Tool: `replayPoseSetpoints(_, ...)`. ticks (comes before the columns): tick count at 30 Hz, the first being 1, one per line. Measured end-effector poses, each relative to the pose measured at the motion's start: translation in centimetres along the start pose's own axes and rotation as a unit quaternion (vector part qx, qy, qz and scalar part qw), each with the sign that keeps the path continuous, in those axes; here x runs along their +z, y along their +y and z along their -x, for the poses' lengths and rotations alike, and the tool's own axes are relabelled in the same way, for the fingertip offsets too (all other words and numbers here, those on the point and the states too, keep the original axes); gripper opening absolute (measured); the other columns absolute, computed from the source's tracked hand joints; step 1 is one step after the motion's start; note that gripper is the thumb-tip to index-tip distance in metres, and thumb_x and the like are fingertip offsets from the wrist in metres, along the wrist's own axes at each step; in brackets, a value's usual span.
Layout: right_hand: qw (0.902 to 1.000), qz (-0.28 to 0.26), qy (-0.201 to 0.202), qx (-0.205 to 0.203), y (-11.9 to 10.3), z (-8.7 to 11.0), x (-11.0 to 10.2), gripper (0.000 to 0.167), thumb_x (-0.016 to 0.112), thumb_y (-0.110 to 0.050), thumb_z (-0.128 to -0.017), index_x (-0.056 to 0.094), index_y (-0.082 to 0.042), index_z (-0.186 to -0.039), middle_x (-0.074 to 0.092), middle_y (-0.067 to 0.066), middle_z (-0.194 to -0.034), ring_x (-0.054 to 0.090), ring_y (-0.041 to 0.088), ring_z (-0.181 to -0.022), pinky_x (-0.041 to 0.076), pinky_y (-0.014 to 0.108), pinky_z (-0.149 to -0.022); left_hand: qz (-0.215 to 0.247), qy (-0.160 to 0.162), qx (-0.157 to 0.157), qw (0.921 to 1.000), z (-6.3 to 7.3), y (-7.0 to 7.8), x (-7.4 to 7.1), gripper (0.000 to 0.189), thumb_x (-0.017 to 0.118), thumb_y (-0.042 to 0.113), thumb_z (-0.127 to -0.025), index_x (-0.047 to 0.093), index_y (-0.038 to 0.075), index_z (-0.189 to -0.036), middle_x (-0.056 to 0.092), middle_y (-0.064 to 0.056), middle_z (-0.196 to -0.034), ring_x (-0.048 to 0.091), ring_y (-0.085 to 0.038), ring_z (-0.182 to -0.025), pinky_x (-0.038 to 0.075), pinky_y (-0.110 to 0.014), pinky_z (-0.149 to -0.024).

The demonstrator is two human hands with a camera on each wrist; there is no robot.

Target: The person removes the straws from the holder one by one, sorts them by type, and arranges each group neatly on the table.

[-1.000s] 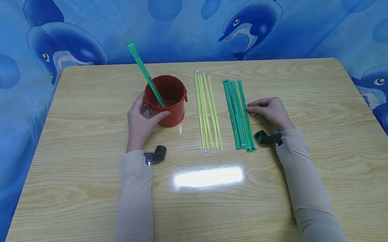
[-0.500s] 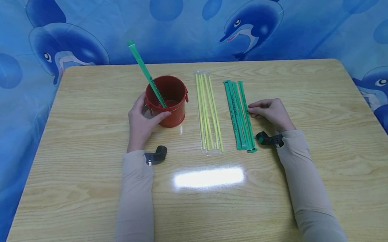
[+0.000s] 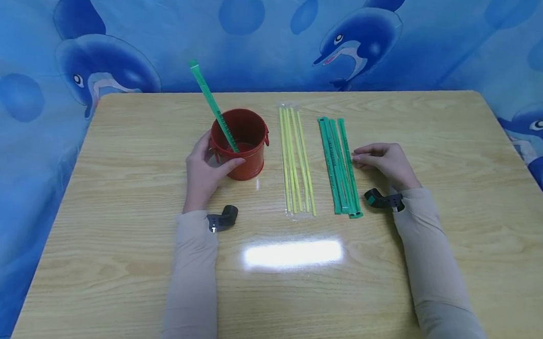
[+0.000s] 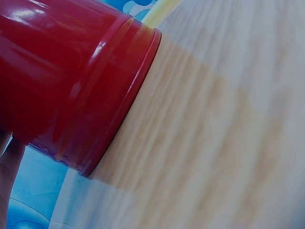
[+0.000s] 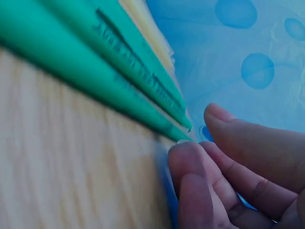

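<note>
My left hand [image 3: 203, 176] grips a red metal bucket [image 3: 252, 164] standing on the table, thumb at the near rim and fingers round its left side. A green wrapped straw [image 3: 206, 92] leans in the bucket, its top sticking out to the upper left. To the right, several green wrapped straws [image 3: 339, 168] lie side by side. At the rightmost of them is my right hand [image 3: 387, 163]. The right wrist view shows a fingertip right at the edge of a green straw [image 5: 143, 114], with the thumb held apart. In the left wrist view the bucket's base meets the tabletop.
Between the bucket and the green straws lie several yellow straws [image 3: 290, 160] in clear wrapping. The wooden table [image 3: 292, 303] carries a bright light reflection. Behind it hangs a blue dolphin-print cloth [image 3: 268, 62]. Each wrist wears a small black camera [image 3: 223, 218].
The head view has shifted slightly, so the whole scene sits a little lower and further right. Both hands keep their places at the bucket and the green straws.
</note>
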State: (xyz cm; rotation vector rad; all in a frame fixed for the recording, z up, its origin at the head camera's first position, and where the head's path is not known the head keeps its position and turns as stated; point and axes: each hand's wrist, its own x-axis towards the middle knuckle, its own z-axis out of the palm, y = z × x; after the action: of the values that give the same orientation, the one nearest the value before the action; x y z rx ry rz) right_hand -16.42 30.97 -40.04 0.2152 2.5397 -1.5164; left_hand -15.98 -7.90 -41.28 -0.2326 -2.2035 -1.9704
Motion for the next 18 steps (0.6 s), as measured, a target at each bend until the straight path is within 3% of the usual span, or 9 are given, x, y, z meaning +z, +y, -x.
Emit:
replayPoseSetpoints(7, 0.9995, 0.000, 0.018, -0.025, -2.0, 1.1, 0.6, 0.037, 0.069, -0.023, -0.087, 0.064, 0.006, -0.111, 0.068, -0.005, -0.090, 0.066, 0.012, -0.079, 0.054, 0.024, -0.073, -0.004, 0.000, -0.008, 1.0000, 0.2, 0.0, 0.2, 0.068, 0.080, 0.022, -0.076, 0.049, 0.014, -0.137, 0.055, -0.001, -0.130, 0.048, -0.014, -0.121, 0.042, -0.034, -0.101)
replayPoseSetpoints(18, 0.9961, -0.045, -0.016, -0.074, -7.0, 1.7, 3.8, 0.037, 0.070, -0.020, -0.087, 0.063, 0.006, -0.112, 0.069, 0.005, -0.094, 0.065, 0.029, -0.089, 0.052, 0.043, -0.084, -0.014, 0.004, -0.001, 0.9999, 0.1, 0.4, 0.0, 0.069, 0.081, 0.023, -0.076, 0.050, 0.015, -0.136, 0.055, -0.001, -0.130, 0.049, -0.015, -0.120, 0.043, -0.034, -0.100)
